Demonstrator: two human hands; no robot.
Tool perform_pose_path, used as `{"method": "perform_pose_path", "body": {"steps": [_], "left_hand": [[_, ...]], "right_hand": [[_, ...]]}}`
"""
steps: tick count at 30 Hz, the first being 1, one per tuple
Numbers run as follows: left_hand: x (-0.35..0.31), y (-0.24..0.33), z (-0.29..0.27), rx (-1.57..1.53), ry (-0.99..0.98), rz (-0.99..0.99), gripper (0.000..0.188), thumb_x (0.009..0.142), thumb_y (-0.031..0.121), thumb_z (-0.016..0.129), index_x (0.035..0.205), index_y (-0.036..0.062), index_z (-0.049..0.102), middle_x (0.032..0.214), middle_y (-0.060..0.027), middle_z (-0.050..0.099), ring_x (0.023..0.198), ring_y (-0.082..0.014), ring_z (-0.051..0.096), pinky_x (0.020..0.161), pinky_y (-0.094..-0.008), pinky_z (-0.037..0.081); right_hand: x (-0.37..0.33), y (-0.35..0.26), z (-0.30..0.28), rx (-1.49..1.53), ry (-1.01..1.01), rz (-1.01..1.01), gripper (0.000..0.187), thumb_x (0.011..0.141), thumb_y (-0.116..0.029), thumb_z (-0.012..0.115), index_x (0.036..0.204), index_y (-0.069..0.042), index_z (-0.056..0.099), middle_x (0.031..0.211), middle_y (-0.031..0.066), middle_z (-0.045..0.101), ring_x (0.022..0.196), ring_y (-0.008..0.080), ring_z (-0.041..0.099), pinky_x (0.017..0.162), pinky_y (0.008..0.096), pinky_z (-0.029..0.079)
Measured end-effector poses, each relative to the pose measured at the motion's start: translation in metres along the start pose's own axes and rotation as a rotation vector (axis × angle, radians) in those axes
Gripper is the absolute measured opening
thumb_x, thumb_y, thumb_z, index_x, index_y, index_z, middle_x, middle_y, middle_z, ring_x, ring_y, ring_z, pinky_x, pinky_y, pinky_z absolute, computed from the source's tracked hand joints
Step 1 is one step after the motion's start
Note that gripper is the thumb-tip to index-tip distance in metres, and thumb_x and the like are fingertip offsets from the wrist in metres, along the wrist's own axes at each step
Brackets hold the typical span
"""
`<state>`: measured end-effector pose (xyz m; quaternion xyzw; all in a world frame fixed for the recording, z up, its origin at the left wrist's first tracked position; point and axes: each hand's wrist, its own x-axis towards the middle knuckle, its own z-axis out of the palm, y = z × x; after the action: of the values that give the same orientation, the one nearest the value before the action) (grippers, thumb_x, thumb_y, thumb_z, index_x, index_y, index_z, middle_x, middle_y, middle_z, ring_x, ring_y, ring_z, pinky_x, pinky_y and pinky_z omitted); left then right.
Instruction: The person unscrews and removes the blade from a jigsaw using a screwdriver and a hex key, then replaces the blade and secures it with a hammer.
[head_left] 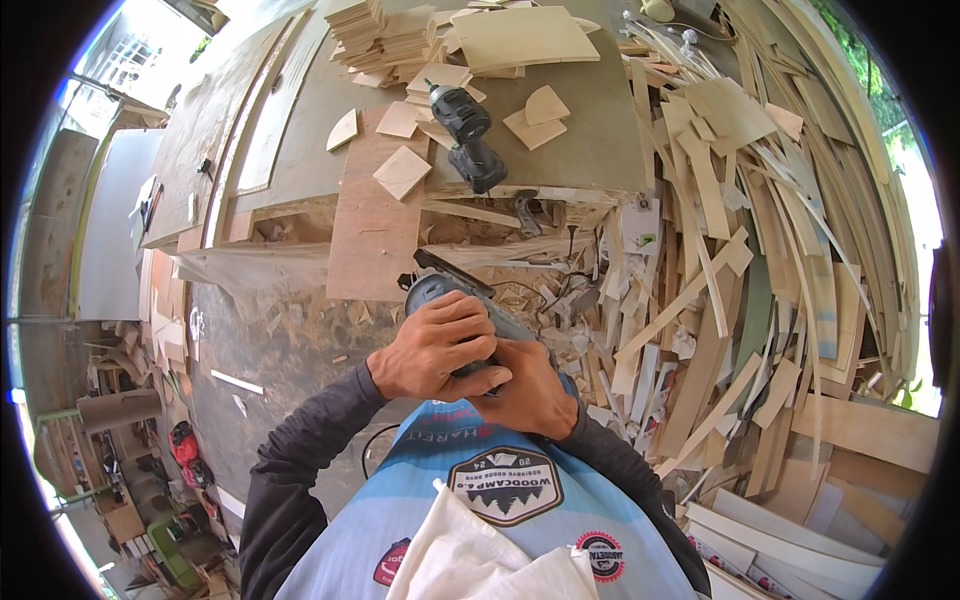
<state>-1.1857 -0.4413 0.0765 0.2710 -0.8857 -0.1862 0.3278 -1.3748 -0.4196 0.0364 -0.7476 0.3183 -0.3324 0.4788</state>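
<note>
Close to my body I hold a grey-blue power tool, by its flat black base plate a jigsaw (pixel 426 289). My left hand (pixel 440 345) is closed over its top with the fingers bent. Lower and to the right, my right hand (pixel 530 390) wraps round the body, and the two hands touch. Together they hide much of the tool. Just beyond it, a reddish plywood board (pixel 375 235) overhangs the workbench's near edge. A light square wood piece (pixel 402 173) lies on this board, and a black cordless drill (pixel 465 125) rests on the bench to its right.
Thin wood pieces (pixel 355 35) are stacked at the far side of the workbench (pixel 590 140). Offcuts and long strips (pixel 700 180) pile up on the right. Wood scraps (pixel 560 300) litter the area under the bench, and a red bag-like item (pixel 187 452) lies at left.
</note>
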Motion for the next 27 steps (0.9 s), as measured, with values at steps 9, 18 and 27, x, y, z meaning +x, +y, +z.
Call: {"method": "perform_pose_path", "body": {"steps": [9, 18, 27], "left_hand": [[0.000, 0.001, -0.007, -0.117, 0.246, -0.098, 0.035, 0.101, 0.032, 0.050, 0.093, -0.0007, 0.061, 0.093, -0.0162, 0.060, 0.086, -0.0323, 0.057, 0.080, -0.0421, 0.046], [-0.081, -0.009, 0.038, -0.333, 1.225, -0.876, 0.030, 0.099, 0.027, 0.050, 0.106, -0.0001, 0.061, 0.107, -0.0104, 0.060, 0.101, -0.0199, 0.055, 0.090, -0.0343, 0.042], [-0.081, -0.038, 0.032, -0.864, 0.654, -0.773, 0.102, 0.064, 0.050, 0.093, 0.140, -0.0043, 0.051, 0.131, -0.0103, 0.062, 0.123, -0.0191, 0.055, 0.109, -0.0333, 0.040]], "right_hand": [[-0.004, 0.000, -0.001, 0.022, 0.105, 0.011, 0.048, 0.069, -0.012, 0.083, 0.112, 0.003, 0.065, 0.091, 0.0181, 0.070, 0.081, 0.0395, 0.070, 0.069, 0.0404, 0.056], [-0.013, 0.008, -0.007, 0.134, 0.292, -0.070, 0.024, 0.069, -0.009, 0.081, 0.089, 0.002, 0.072, 0.077, 0.0130, 0.073, 0.063, 0.0235, 0.071, 0.062, 0.0322, 0.053], [-0.023, 0.014, -0.005, 0.586, 0.301, 0.048, 0.020, 0.075, -0.009, 0.076, 0.090, 0.005, 0.073, 0.078, 0.0122, 0.074, 0.062, 0.0167, 0.069, 0.060, 0.0294, 0.054]]}}
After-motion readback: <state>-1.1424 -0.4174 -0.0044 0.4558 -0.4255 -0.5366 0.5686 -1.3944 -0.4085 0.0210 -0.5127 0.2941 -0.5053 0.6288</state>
